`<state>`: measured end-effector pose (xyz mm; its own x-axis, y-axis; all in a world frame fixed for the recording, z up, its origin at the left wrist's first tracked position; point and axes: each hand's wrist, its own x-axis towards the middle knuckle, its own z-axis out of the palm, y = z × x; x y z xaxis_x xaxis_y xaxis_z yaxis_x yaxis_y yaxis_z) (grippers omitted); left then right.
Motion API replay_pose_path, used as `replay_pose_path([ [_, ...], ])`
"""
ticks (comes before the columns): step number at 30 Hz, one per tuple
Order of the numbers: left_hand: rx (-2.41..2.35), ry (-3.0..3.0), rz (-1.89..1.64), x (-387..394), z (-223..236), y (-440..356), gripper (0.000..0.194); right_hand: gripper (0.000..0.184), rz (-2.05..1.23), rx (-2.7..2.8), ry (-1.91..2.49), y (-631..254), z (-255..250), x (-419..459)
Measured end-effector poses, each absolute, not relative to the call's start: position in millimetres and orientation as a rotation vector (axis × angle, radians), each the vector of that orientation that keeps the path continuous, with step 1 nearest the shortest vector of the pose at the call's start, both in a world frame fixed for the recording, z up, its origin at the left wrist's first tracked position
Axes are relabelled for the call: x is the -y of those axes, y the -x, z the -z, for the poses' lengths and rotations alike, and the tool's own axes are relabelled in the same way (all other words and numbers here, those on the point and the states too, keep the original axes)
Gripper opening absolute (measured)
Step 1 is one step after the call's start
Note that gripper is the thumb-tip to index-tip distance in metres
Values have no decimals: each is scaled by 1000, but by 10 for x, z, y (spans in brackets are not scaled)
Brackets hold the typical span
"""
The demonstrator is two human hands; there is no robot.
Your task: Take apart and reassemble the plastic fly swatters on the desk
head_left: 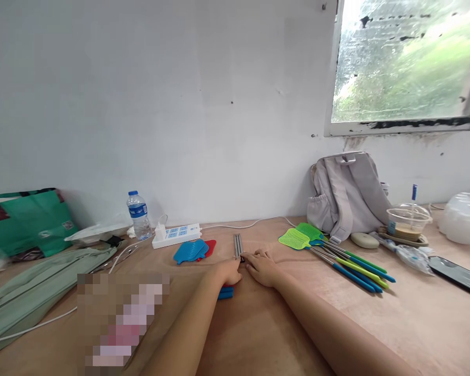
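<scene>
My left hand (227, 272) is closed at the near ends of several slim metal rods (238, 244), which lie side by side on the table; whatever its fingers hold is hidden. Just to its right, my right hand (261, 268) lies low over the tabletop with fingers stretched out, their tips by the rod ends. A small dark spot shows between the two hands, too small to name. Blue handles (225, 293) stick out beneath my left wrist. Further left lie loose fly swatter heads, blue ones (190, 251) overlapping a red one (209, 248).
Fly swatters with green heads (295, 238) and coloured handles (356, 274) lie at right. Behind them stand a grey backpack (342, 196) and a drink cup (407, 222). A power strip (177, 236), water bottle (139, 215) and green bag (33, 224) line the wall at left.
</scene>
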<state>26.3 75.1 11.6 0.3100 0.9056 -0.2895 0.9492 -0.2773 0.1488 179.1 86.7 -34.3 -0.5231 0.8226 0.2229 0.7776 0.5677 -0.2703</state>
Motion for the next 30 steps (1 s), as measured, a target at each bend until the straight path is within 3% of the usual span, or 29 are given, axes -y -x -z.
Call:
replay_pose_path([
  [30,-1695,-2237,172,-810,-73,-185,70,51,-207,2518,1305,-1800,338,-897],
])
